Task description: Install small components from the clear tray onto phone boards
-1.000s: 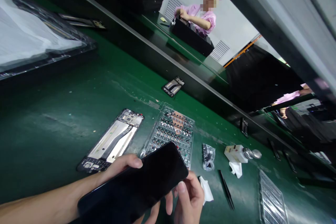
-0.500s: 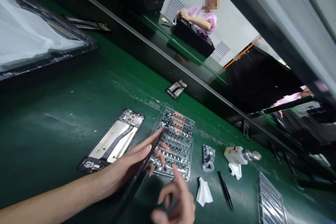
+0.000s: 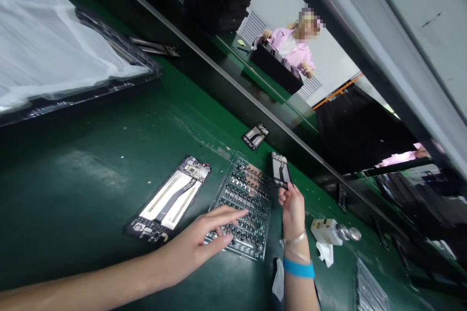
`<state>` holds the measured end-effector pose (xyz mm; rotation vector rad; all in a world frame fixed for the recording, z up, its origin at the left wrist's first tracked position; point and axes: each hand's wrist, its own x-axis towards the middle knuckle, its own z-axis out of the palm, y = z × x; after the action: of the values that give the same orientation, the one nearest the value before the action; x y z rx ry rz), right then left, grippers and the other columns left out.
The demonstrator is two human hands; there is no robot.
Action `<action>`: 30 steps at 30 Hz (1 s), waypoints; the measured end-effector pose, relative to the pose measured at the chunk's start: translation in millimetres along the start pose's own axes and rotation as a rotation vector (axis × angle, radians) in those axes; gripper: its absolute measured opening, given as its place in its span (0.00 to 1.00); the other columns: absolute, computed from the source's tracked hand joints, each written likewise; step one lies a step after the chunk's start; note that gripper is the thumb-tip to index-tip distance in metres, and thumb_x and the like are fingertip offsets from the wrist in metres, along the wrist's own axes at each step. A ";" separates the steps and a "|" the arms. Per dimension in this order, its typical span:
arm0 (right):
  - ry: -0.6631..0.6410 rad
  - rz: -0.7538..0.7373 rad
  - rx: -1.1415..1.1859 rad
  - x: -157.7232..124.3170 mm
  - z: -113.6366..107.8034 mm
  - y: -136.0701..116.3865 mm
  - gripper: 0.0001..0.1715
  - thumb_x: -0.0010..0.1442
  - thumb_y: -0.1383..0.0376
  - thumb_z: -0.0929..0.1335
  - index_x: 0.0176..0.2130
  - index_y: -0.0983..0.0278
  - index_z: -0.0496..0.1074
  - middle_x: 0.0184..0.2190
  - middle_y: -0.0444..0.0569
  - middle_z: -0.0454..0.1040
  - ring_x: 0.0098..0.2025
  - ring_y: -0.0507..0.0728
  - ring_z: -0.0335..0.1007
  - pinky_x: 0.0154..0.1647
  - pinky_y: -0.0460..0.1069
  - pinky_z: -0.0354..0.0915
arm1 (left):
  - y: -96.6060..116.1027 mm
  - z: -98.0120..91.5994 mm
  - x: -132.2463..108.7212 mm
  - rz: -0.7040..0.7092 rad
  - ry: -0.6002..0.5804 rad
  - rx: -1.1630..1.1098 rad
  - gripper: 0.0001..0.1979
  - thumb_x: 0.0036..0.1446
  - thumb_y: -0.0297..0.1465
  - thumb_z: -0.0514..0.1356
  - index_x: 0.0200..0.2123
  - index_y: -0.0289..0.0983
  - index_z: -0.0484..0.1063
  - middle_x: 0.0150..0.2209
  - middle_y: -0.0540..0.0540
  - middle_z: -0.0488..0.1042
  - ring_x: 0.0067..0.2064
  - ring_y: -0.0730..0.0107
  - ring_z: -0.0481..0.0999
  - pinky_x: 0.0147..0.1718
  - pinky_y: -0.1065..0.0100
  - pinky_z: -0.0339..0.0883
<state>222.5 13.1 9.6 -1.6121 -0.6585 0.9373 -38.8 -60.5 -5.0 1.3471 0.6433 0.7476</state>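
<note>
Open phone frame (image 3: pixel 170 201) on green bench (image 3: pixel 91 155); white bottle (image 3: pixel 328 230) right; co-worker (image 3: pixel 292 51) behind.

Green bench (image 3: pixel 91 155) with phone frame (image 3: pixel 171 199), clear parts tray (image 3: pixel 250 254), white bottle (image 3: pixel 326 231), crumpled wipe (image 3: pixel 324 251).

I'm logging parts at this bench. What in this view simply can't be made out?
Head view:
- Tiny dark parts in the clear plastic tray: too small to identify; the left hand covers some rows.
- Small black phone frame pinched in the right hand: lower end hidden in the grip.
- White cloth: mostly behind the right forearm, cut by the bottom edge.
- Ribbed clear tray, lower right: cut off by the edge.
</note>
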 end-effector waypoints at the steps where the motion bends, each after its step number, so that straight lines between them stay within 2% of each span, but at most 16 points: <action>1: 0.017 0.013 -0.020 22.8 0.7 -4.4 0.11 0.62 0.61 0.64 0.40 0.67 0.67 0.27 0.42 0.69 0.22 0.46 0.63 0.20 0.42 0.62 | -1.2 0.9 0.2 0.017 0.004 0.032 0.19 0.62 0.32 0.51 0.57 0.49 0.61 0.56 0.48 0.63 0.58 0.58 0.59 0.52 0.60 0.60; 2: 0.030 0.022 -0.040 42.7 0.9 -8.3 0.13 0.62 0.61 0.64 0.43 0.67 0.67 0.34 0.45 0.71 0.28 0.49 0.68 0.27 0.45 0.67 | -2.6 1.7 0.5 0.037 0.009 0.058 0.19 0.62 0.30 0.51 0.56 0.48 0.62 0.55 0.48 0.63 0.57 0.59 0.61 0.53 0.59 0.59; 4: 0.049 0.022 -0.086 70.8 -1.6 -14.8 0.16 0.62 0.61 0.64 0.47 0.66 0.66 0.43 0.49 0.70 0.38 0.53 0.70 0.36 0.52 0.69 | -4.5 2.5 1.2 0.077 0.000 0.087 0.20 0.61 0.27 0.52 0.56 0.47 0.63 0.54 0.48 0.64 0.55 0.62 0.63 0.54 0.59 0.57; 7: 0.062 -0.048 -0.162 79.0 -13.4 -20.1 0.16 0.62 0.60 0.64 0.48 0.66 0.65 0.43 0.50 0.69 0.38 0.54 0.70 0.37 0.52 0.68 | -4.1 2.9 1.1 0.110 -0.031 0.115 0.22 0.59 0.24 0.53 0.55 0.45 0.64 0.53 0.48 0.65 0.54 0.66 0.64 0.56 0.62 0.55; 10: 0.009 -0.168 -0.259 48.8 -29.3 -16.8 0.15 0.62 0.62 0.63 0.48 0.65 0.65 0.37 0.46 0.72 0.30 0.49 0.68 0.28 0.44 0.64 | -1.6 4.4 -0.6 0.102 -0.045 0.152 0.21 0.58 0.23 0.53 0.53 0.44 0.66 0.51 0.47 0.66 0.53 0.67 0.66 0.56 0.64 0.55; 12: -0.101 -0.204 -0.361 15.1 -37.6 -8.6 0.15 0.58 0.61 0.65 0.45 0.64 0.67 0.30 0.44 0.74 0.24 0.48 0.64 0.21 0.42 0.57 | -1.5 6.5 -2.3 0.091 -0.050 0.194 0.20 0.57 0.22 0.53 0.52 0.44 0.68 0.50 0.47 0.67 0.52 0.67 0.67 0.55 0.64 0.57; 14: -0.242 -0.182 -0.497 -21.6 -42.9 3.2 0.14 0.53 0.59 0.69 0.38 0.65 0.72 0.21 0.43 0.73 0.18 0.48 0.60 0.17 0.42 0.53 | -2.9 9.0 -3.9 0.090 -0.053 0.265 0.20 0.57 0.22 0.54 0.50 0.45 0.69 0.50 0.47 0.67 0.52 0.65 0.67 0.54 0.63 0.58; 16: -0.333 -0.156 -0.635 -54.9 -46.2 16.2 0.12 0.50 0.58 0.71 0.30 0.65 0.73 0.13 0.41 0.69 0.15 0.48 0.57 0.17 0.43 0.50 | -4.7 11.2 -5.1 0.091 -0.059 0.355 0.20 0.56 0.22 0.54 0.49 0.45 0.70 0.51 0.46 0.66 0.52 0.63 0.66 0.54 0.61 0.58; 19: -0.335 -0.202 -0.826 -90.2 -50.7 32.3 0.07 0.50 0.61 0.70 0.28 0.62 0.74 0.12 0.40 0.65 0.16 0.50 0.58 0.20 0.44 0.51 | -6.2 13.2 -5.5 0.082 -0.064 0.446 0.20 0.55 0.22 0.54 0.50 0.44 0.70 0.51 0.45 0.66 0.53 0.61 0.65 0.54 0.59 0.58; 21: -0.313 -0.329 -1.045 -102.8 -54.3 39.3 0.06 0.53 0.62 0.68 0.32 0.60 0.75 0.17 0.42 0.68 0.20 0.52 0.62 0.23 0.44 0.52 | -6.3 13.7 -5.0 0.080 -0.067 0.467 0.20 0.55 0.22 0.54 0.50 0.44 0.69 0.51 0.45 0.66 0.53 0.61 0.65 0.54 0.59 0.59; 23: -0.319 -0.484 -1.262 -108.7 -57.8 43.6 0.09 0.57 0.63 0.64 0.36 0.60 0.74 0.23 0.45 0.72 0.25 0.54 0.67 0.27 0.45 0.56 | -6.3 13.8 -4.1 0.076 -0.070 0.479 0.20 0.54 0.22 0.54 0.49 0.43 0.69 0.51 0.45 0.66 0.53 0.61 0.66 0.54 0.59 0.59; 25: -0.341 -0.596 -1.371 -110.4 -59.9 45.6 0.13 0.60 0.64 0.61 0.39 0.60 0.73 0.29 0.48 0.74 0.30 0.56 0.70 0.31 0.46 0.58 | -6.7 13.7 -3.3 0.072 -0.071 0.488 0.19 0.54 0.23 0.55 0.49 0.42 0.69 0.51 0.45 0.66 0.53 0.61 0.66 0.53 0.58 0.59; 27: -0.368 -0.653 -1.419 -109.9 -60.5 45.7 0.14 0.61 0.66 0.59 0.40 0.61 0.72 0.31 0.49 0.75 0.32 0.56 0.71 0.32 0.46 0.59 | -7.5 13.7 -3.1 0.067 -0.069 0.491 0.19 0.54 0.23 0.55 0.49 0.42 0.69 0.51 0.45 0.66 0.53 0.61 0.66 0.53 0.58 0.59; 30: -0.410 -0.640 -1.478 -107.6 -59.4 42.6 0.12 0.61 0.67 0.60 0.39 0.60 0.71 0.28 0.47 0.74 0.29 0.55 0.71 0.30 0.45 0.58 | -8.6 14.1 -3.8 0.065 -0.056 0.489 0.18 0.54 0.23 0.54 0.48 0.42 0.69 0.51 0.45 0.66 0.53 0.60 0.66 0.53 0.58 0.59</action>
<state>213.1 -116.1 -1.7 -2.1214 -2.3515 0.1653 -29.3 -72.6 -11.9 1.8369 0.7715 0.6226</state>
